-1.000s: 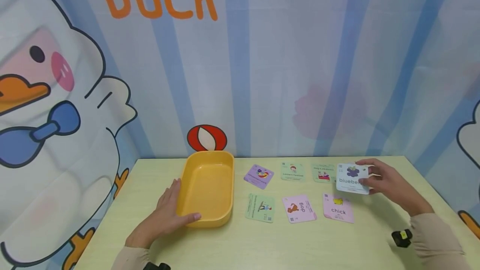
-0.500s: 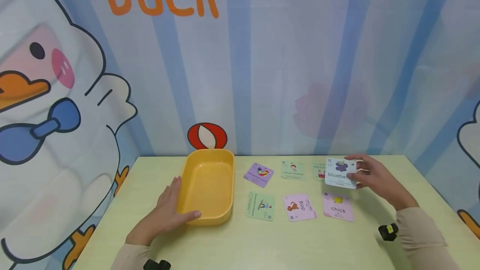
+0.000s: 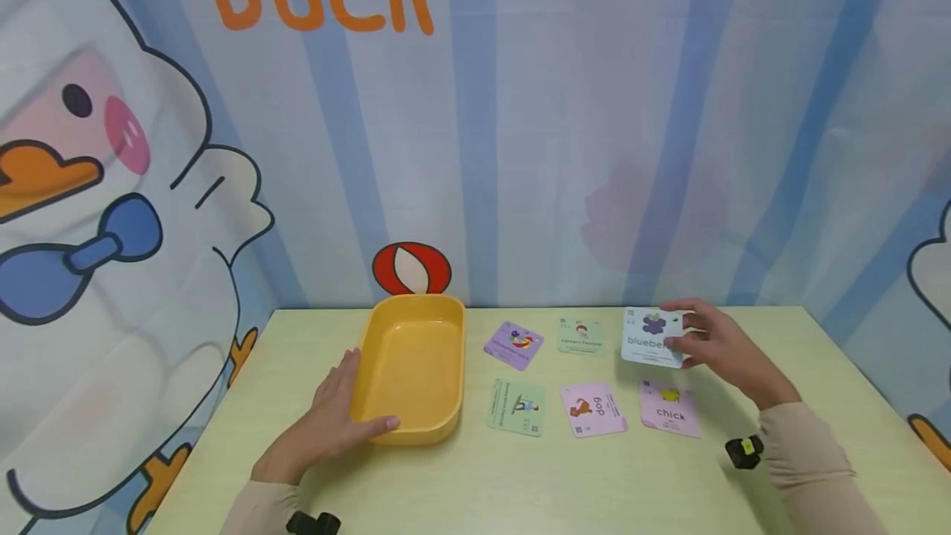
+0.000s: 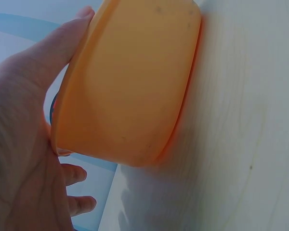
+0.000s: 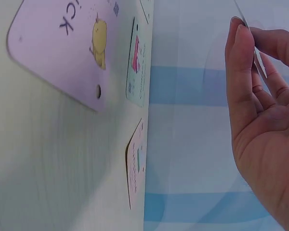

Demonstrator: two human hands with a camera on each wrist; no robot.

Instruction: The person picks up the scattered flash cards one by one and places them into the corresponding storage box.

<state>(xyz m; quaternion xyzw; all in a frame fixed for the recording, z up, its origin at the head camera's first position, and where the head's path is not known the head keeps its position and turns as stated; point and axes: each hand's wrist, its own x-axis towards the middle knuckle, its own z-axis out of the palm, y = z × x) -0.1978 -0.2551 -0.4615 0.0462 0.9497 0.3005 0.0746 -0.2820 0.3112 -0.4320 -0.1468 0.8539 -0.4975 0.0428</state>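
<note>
In the head view my right hand (image 3: 724,349) pinches a white blueberry card (image 3: 648,335) by its right edge, above the back right of the table. The right wrist view shows that card edge-on between thumb and fingers, off the table. Below it, a green Children's Day card (image 5: 137,70) lies hidden from the head camera. My left hand (image 3: 332,415) rests against the left side of a yellow tray (image 3: 456,390), thumb over its front rim and fingers straight along the outside. The left wrist view shows the palm touching the tray's edge.
Flat on the table (image 3: 550,485) lie a purple card (image 3: 514,345), a green Lantern Festival card (image 3: 580,336), another green card (image 3: 516,407), a pink dog card (image 3: 593,410) and a pink chick card (image 3: 670,408). One more card (image 5: 135,163) shows behind them. A duck-print curtain (image 3: 535,122) closes the back.
My right hand has carried the blueberry card leftward, and it now covers the green Children's Day card in the head view. My left hand and the tray have stayed in place.
</note>
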